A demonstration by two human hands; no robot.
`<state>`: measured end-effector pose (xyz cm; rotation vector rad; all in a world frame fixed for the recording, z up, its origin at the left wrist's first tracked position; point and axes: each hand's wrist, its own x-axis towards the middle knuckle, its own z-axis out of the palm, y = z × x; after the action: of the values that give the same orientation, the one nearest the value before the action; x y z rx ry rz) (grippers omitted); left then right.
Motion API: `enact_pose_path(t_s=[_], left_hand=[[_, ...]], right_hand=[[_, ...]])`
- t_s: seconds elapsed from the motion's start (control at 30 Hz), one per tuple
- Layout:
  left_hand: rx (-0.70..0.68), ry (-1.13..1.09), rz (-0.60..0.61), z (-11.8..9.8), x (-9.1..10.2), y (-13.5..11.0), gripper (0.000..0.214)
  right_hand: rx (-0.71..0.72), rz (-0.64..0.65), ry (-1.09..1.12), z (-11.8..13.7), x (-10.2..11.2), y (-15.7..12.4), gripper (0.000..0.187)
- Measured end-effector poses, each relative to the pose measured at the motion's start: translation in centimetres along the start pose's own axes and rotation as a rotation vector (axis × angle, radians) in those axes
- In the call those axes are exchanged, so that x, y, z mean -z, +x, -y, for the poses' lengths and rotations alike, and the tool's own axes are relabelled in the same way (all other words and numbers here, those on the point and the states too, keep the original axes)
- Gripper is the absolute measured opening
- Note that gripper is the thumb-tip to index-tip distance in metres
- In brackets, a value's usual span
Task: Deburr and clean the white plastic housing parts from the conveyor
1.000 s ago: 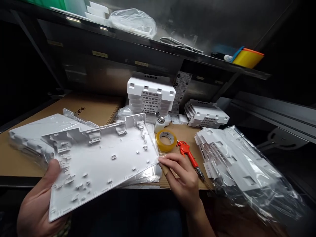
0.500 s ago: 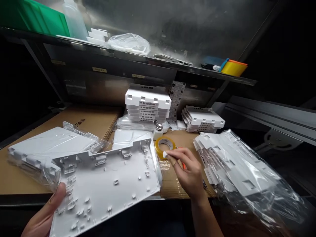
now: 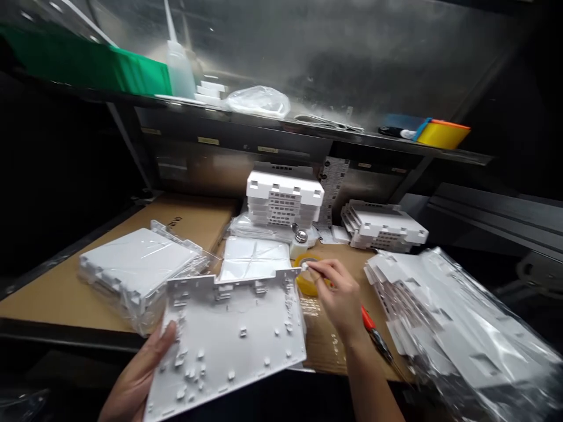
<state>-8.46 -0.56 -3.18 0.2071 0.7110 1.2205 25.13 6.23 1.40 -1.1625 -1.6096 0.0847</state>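
While my left hand holds the big white plastic panel by its near left edge, my thumb lies on top of it and the other fingers are tucked under, where I cannot see them. The bumpy side of the panel faces up, with lots of little pegs and clips. It tilts down toward me and sticks out over the front of the table.

My right hand is at the far right corner of the panel. My thumb and first finger are pressed together, pinching a tiny white bit right at that corner. The other fingers are curled in.

Just behind my right fingertips sits a yellow roll of tape, partly hidden by my hand. Close to my right wrist lies a tool with a red handle. Farther right is a heap of white parts in a clear bag. Next to my left hand is another bagged stack of white panels. Well past my fingers, at the back, stand two piles of white covers.
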Motion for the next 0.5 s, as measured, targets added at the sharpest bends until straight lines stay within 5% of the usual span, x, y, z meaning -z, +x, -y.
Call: enact_pose_path(t_s=[0.1, 0.27, 0.37, 0.5], left_hand=[[-0.134, 0.212, -0.116, 0.9, -3.6, -0.9, 0.098], [-0.172, 0.240, -0.190, 2.8, -8.8, -2.1, 0.102], [-0.192, 0.173, -0.178, 3.5, -9.7, -2.3, 0.097], [-0.216, 0.202, -0.165, 4.0, -9.6, -2.1, 0.090]], right_hand=[[-0.023, -0.076, -0.005, 1.7, -0.6, 1.1, 0.019], [0.219, -0.036, 0.231, 10.1, -3.3, 1.5, 0.028], [0.297, 0.019, 0.337, 12.5, -5.1, 1.2, 0.034], [0.257, -0.006, 0.301, 11.7, -5.6, 1.2, 0.033]])
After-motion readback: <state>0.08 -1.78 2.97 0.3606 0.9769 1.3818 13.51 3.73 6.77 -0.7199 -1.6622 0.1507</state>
